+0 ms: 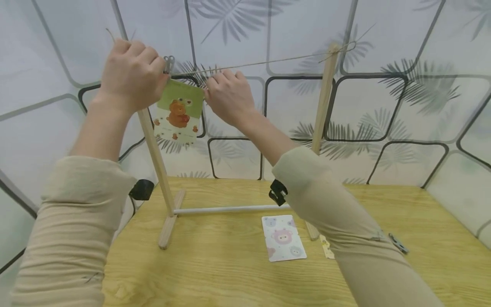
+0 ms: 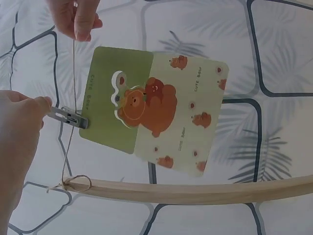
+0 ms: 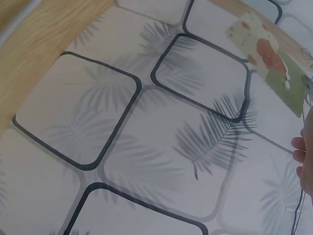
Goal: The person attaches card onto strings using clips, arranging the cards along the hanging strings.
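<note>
My left hand point(image 1: 132, 76) pinches a metal clip point(image 2: 69, 117) between thumb and fingers at the left part of a thin string point(image 1: 284, 60). Below the clip hangs a green card point(image 1: 178, 113) with brown bears, its top edge in the clip's mouth. In the left wrist view the clip lies across the string. To the right of the card, my right hand point(image 1: 230, 96) holds the string between thumb and fingers. Only part of the right hand point(image 3: 305, 156) shows at the edge of the right wrist view, beside the card point(image 3: 269, 56).
The string spans two wooden posts point(image 1: 324, 102) of a stand with a white crossbar point(image 1: 230, 209). On the wooden table point(image 1: 215, 264) lie a white card point(image 1: 284, 238) with a pink animal, a yellow card point(image 1: 327, 247) partly behind the right sleeve, and another clip point(image 1: 399, 243).
</note>
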`<state>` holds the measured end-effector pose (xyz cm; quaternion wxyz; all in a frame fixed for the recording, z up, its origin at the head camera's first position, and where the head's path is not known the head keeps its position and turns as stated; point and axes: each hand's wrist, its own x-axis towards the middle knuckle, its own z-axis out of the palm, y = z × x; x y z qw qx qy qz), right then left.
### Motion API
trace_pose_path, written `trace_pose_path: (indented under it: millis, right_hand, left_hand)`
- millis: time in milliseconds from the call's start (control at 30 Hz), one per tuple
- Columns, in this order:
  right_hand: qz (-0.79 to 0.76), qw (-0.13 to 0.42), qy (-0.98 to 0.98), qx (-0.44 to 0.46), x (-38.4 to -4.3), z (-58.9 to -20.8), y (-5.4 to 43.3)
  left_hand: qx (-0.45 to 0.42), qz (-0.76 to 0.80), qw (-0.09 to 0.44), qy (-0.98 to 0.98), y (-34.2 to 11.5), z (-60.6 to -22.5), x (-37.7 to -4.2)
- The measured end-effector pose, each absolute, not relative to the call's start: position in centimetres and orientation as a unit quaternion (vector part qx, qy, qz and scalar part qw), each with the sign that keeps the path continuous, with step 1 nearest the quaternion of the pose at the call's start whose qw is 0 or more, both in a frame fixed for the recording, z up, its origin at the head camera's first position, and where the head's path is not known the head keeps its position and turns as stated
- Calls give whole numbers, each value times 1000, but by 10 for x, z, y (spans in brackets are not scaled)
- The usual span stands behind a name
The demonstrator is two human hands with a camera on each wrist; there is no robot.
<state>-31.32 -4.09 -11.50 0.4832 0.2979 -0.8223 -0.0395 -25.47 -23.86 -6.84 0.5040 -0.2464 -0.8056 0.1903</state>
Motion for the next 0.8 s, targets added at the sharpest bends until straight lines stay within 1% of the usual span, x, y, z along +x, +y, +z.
trace_pose_path:
  millis: [233,500,600,800]
  right_hand:
    - [-43,490,-821,288,-318,-127,-24]
    - [-28,500,-817,288,-322,-147,-11]
    - [-22,493,-819,292,-322,-155,-6]
    - [-15,456,-838,301,-322,-168,7]
  left_hand:
    - [-260,196,496,-805,-234,-76,-259]
    - [-303,167,514,-785,-238,-88,-264]
    - [-306,167,511,-786,-240,-92,-265]
    - [-323,160,518,-776,-243,-102,-267]
